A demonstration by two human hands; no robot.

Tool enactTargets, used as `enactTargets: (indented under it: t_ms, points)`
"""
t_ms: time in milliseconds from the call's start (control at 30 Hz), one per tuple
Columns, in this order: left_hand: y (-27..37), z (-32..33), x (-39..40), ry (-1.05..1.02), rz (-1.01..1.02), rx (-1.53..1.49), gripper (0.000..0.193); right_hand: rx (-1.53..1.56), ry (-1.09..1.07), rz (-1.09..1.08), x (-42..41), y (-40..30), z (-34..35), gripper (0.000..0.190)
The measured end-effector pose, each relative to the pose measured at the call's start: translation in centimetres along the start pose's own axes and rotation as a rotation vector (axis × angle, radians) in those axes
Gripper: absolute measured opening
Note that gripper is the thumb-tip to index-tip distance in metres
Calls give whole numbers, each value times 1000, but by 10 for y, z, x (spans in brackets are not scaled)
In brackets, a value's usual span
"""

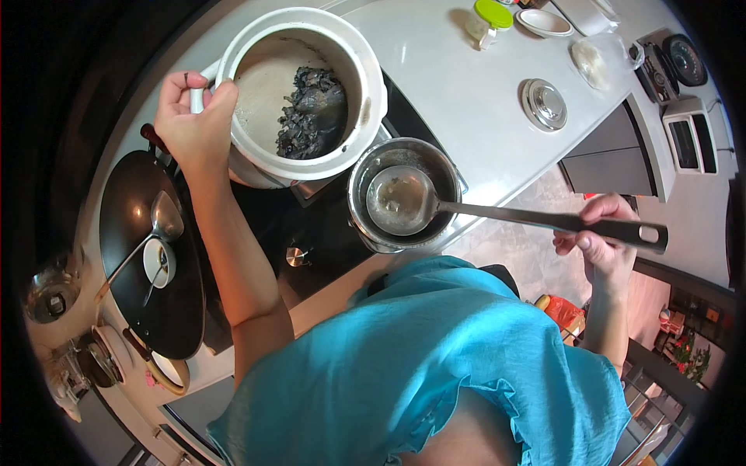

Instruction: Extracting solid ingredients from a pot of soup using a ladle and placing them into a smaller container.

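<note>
My left hand (198, 122) grips the side handle of a white ceramic pot (373, 70), which tilts toward me. A clump of dark, wet, leafy-looking food (312, 113) lies in the pot on the side nearer the steel one. In my right hand (606, 239) is the flat handle of a metal ladle (507, 213). Its bowl sits within the mouth of a round stainless-steel pot (449, 175) and holds some cloudy liquid with small bits. How full the steel pot is, I cannot tell, since the ladle covers much of it.
Under the pots runs a black glass cooktop (344, 244) with a metal knob (296, 255). To the left, a dark wok (125, 291) holds a metal spatula (167, 215) and a small white bowl (158, 256). A steel lid (545, 105) and a green-lidded jar (492, 14) stand on the white counter (431, 76).
</note>
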State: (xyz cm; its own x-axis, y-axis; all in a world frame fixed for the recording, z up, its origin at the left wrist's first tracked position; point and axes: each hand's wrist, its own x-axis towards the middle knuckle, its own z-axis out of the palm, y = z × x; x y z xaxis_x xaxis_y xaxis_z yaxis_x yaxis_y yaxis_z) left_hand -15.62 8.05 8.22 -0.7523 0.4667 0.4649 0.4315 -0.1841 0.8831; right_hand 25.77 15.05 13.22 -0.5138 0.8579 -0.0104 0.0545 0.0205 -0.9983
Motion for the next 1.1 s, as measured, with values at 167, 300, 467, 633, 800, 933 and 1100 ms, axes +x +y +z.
enactTargets:
  t_ms: [167, 300, 467, 633, 800, 933, 1100]
  points:
    - [3, 3, -1, -18, -1, -22, 23, -5, 122, 37, -35, -4, 15, 34]
    - [-2, 3, 3, -34, 13, -41, 22, 13, 141, 70, -56, -5, 25, 34]
    - [-1, 5, 3, -33, 16, -38, 23, -75, 198, 103, -76, -12, 38, 32]
    - [-5, 1, 5, -47, 52, -14, 23, -165, 247, 122, -78, -22, 48, 31]
    - [-3, 5, 2, -44, 54, -96, 23, -228, 182, 40, -62, -18, 50, 27]
    - [-6, 2, 1, -36, 26, -97, 22, -392, 126, -78, -51, -13, 47, 25]
    - [-2, 3, 0, -21, 37, -84, 21, -600, -166, -236, -33, -21, 41, 27]
